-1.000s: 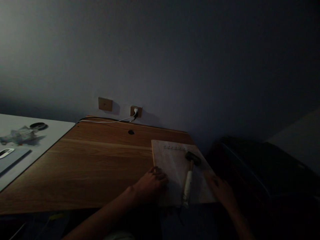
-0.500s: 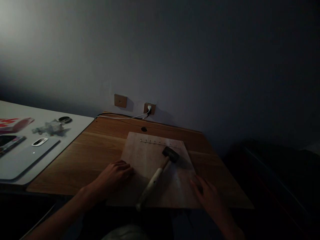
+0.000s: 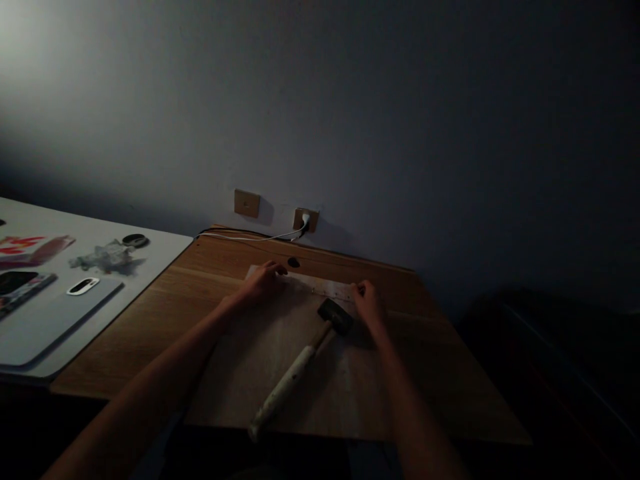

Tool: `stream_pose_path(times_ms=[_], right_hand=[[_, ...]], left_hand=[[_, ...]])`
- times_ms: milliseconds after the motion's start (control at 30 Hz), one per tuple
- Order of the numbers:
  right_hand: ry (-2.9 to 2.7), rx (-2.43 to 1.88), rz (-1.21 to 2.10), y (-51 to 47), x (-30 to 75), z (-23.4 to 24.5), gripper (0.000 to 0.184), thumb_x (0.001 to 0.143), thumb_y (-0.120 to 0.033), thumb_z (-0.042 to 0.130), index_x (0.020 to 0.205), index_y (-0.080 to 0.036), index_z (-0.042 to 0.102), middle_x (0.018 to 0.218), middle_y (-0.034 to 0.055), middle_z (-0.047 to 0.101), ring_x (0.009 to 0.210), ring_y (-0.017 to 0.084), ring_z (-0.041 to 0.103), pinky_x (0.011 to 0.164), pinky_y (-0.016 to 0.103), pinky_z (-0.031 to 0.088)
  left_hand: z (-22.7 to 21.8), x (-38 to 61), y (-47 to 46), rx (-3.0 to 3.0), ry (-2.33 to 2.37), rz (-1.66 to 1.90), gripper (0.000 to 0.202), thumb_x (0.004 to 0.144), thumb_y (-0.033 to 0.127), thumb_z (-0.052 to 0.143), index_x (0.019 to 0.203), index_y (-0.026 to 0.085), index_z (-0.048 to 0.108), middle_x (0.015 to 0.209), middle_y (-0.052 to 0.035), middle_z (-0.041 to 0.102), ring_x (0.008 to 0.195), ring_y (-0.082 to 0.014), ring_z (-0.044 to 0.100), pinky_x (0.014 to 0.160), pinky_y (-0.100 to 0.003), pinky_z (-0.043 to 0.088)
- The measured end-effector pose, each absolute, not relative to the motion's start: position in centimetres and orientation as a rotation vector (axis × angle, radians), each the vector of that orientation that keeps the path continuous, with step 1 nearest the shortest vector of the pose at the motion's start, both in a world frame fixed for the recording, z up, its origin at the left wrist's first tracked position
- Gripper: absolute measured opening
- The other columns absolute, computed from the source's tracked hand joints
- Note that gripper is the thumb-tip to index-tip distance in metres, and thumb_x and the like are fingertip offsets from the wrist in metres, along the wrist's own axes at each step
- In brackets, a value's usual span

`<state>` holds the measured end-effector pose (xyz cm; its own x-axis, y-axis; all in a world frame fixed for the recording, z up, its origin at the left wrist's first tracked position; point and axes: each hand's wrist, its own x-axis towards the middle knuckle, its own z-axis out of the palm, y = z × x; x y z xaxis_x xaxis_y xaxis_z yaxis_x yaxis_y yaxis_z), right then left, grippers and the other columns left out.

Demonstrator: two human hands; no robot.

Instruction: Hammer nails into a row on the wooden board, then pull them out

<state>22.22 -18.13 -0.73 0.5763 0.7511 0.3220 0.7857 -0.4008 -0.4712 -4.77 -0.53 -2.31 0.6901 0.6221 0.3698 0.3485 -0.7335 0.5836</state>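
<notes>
A wooden board (image 3: 250, 360) lies on the table, with a row of small nails (image 3: 325, 291) standing along its far edge. My left hand (image 3: 267, 277) is at the board's far left, fingers bent down over the left end of the row. At the far right corner my right hand (image 3: 367, 300) has its fingers drawn together beside the row's right end. What either hand's fingertips hold is too small and dark to make out. Between my arms a mallet (image 3: 287, 383) with a dark head and pale handle rests on the board, its handle pointing towards me.
The board lies on a brown wooden table (image 3: 170, 313). To the left a white table (image 3: 165, 243) bears a pale flat case (image 3: 60, 323), a crumpled clear bag (image 3: 110, 259) and a round dark lid (image 3: 135, 240). A plug with cables (image 3: 306, 219) sits in the wall socket.
Both hands have moved forward from the board's near sides to its far edge, by the ends of the nail row. The mallet still lies on the board. The view has shifted slightly.
</notes>
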Motion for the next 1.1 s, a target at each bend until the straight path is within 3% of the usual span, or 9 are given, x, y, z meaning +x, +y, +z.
stream_pose_path(times_ms=[100,267,433,533,700,833,967,1100], right_hand=[[-1.152,-2.192,-0.084,-16.7,22.3,-2.9,0.029,0.091,-0.047,0.048,0.076,-0.023,0.055,0.074,0.0065,0.067,0.068,0.021,0.061,0.065,0.030,0.040],[-1.146,-2.108,-0.042,-17.0,22.7,-4.8,0.031,0.082,-0.055,0.059,0.080,-0.024,0.055,0.074,0.0047,0.066,0.070,0.023,0.060,0.066,0.031,0.041],[-1.159,-2.019,0.042,-17.2,23.1,-4.9,0.017,0.075,-0.041,0.064,0.076,-0.025,0.059,0.070,0.0026,0.065,0.070,0.022,0.061,0.069,0.031,0.043],[-1.129,-1.948,0.084,-17.3,23.1,-4.8,0.010,0.073,-0.034,0.065,0.073,-0.024,0.062,0.070,0.0024,0.065,0.070,0.022,0.060,0.073,0.033,0.044],[-1.019,-1.773,0.191,-17.2,22.7,-4.4,0.014,0.066,-0.034,0.070,0.073,-0.023,0.065,0.073,0.0032,0.066,0.074,0.022,0.061,0.076,0.035,0.047],[-0.862,-1.589,0.340,-16.7,22.6,-4.1,0.030,0.067,-0.048,0.069,0.081,-0.022,0.065,0.075,0.0036,0.068,0.069,0.020,0.062,0.066,0.033,0.050],[-0.779,-1.455,0.499,-16.5,22.7,-3.7,0.031,0.070,-0.052,0.064,0.080,-0.022,0.063,0.069,0.0021,0.064,0.062,0.017,0.062,0.057,0.029,0.050],[-0.811,-1.457,0.588,-16.5,22.8,-3.7,0.032,0.073,-0.052,0.063,0.076,-0.020,0.065,0.060,-0.0009,0.058,0.044,0.012,0.047,0.039,0.024,0.036]], left_hand=[[-3.1,-5.1,0.2,2.273,0.676,0.791,0.035,0.078,0.041,0.069,0.104,0.018,0.070,0.100,-0.0059,0.068,0.080,-0.0168,0.063,0.073,-0.027,0.051],[-2.8,-5.8,0.1,2.154,0.581,0.749,0.035,0.074,0.034,0.066,0.105,0.017,0.069,0.101,-0.0065,0.071,0.084,-0.0181,0.065,0.073,-0.026,0.052],[-2.4,-6.2,0.4,2.130,0.545,0.660,0.034,0.074,0.032,0.064,0.102,0.015,0.069,0.087,-0.0048,0.071,0.078,-0.0179,0.065,0.071,-0.026,0.051],[-2.2,-6.6,0.6,2.141,0.531,0.620,0.034,0.073,0.030,0.064,0.103,0.014,0.069,0.091,-0.0062,0.073,0.081,-0.0191,0.067,0.073,-0.026,0.051],[-2.2,-6.8,0.5,2.176,0.571,0.640,0.030,0.074,0.026,0.062,0.101,0.016,0.071,0.093,-0.0064,0.076,0.083,-0.0198,0.071,0.077,-0.027,0.053],[-2.2,-6.6,0.2,2.168,0.649,0.726,0.026,0.073,0.023,0.064,0.097,0.017,0.073,0.083,-0.0036,0.075,0.076,-0.0179,0.069,0.073,-0.025,0.051],[-1.9,-5.9,-0.4,2.021,0.721,0.898,0.021,0.070,0.027,0.075,0.088,0.018,0.074,0.073,-0.0006,0.069,0.067,-0.0145,0.061,0.065,-0.023,0.046],[-1.5,-4.7,-1.1,1.463,0.702,0.999,0.026,0.067,0.032,0.082,0.083,0.015,0.070,0.069,0.0002,0.062,0.060,-0.0111,0.055,0.058,-0.021,0.042]])
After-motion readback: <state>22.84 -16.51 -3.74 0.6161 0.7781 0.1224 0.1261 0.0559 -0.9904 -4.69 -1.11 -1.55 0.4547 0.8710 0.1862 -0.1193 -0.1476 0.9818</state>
